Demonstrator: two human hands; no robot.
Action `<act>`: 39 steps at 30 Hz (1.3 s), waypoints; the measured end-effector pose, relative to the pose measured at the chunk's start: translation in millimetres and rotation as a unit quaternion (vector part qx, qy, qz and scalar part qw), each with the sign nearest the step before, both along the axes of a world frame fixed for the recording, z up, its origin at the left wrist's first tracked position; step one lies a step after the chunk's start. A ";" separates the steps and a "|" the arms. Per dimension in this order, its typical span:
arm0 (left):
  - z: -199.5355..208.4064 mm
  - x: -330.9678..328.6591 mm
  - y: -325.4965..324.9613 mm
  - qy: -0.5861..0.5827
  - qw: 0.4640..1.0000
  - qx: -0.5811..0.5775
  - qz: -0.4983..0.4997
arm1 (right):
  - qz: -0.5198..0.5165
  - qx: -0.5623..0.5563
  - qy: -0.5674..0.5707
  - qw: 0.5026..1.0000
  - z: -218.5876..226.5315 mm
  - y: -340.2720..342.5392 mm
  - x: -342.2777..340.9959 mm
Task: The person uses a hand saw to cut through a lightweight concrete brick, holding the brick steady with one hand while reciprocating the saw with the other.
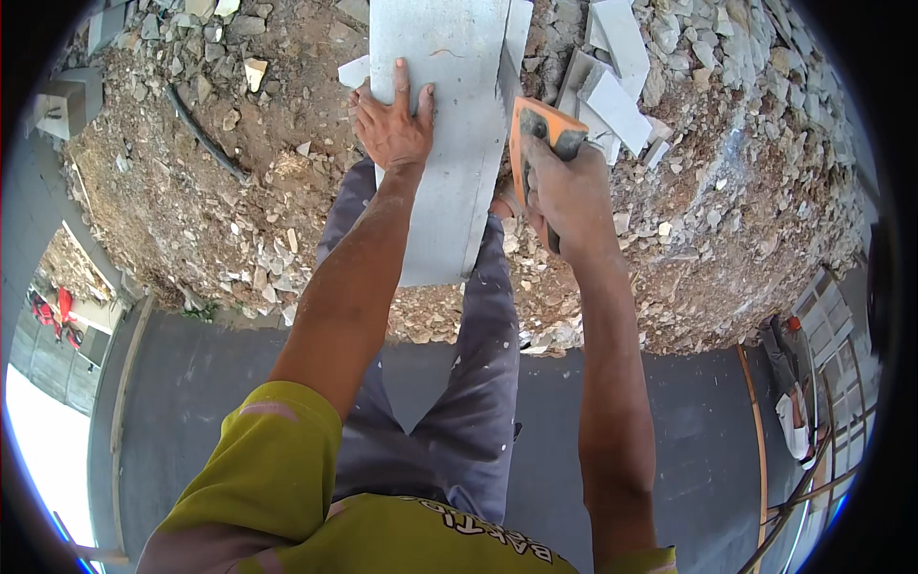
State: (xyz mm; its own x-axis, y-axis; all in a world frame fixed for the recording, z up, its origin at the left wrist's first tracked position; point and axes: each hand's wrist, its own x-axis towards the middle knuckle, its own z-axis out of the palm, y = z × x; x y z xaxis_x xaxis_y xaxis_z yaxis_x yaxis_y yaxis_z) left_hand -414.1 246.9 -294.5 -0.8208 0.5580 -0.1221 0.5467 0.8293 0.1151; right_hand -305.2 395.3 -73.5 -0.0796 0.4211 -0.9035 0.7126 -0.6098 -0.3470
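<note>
A long pale grey block (pixel 454 182) lies in front of me, its near end close to my legs. My left hand (pixel 394 126) rests on its left part with the fingers spread, holding nothing. My right hand (pixel 574 196) is wrapped round the orange and black handle of a handsaw (pixel 562 122). The saw is at the block's right side; its blade is seen nearly edge-on, so how deep it sits in the block I cannot tell. My foot (pixel 505 201) shows partly beside the block's right edge.
Rubble and soil (pixel 268 191) surround the block. Broken grey block pieces (pixel 617 110) lie to the right of the saw. A dark hose piece (pixel 206 134) lies on the left. Behind is a smooth grey floor (pixel 220 383). At far right another person (pixel 792 411) is partly visible.
</note>
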 end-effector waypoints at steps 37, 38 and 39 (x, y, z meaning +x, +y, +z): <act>4.3 -15.8 -13.5 0.026 0.999 -0.011 -0.020 | -0.008 -0.001 -0.063 0.998 35.6 -68.6 32.2; 3.7 -26.0 -13.5 0.031 0.999 -0.018 -0.027 | -0.033 0.010 -0.042 0.999 76.7 -91.9 47.7; 4.1 -22.5 -8.2 0.033 0.999 -0.001 -0.022 | -0.046 0.015 -0.041 0.998 100.9 -95.0 53.6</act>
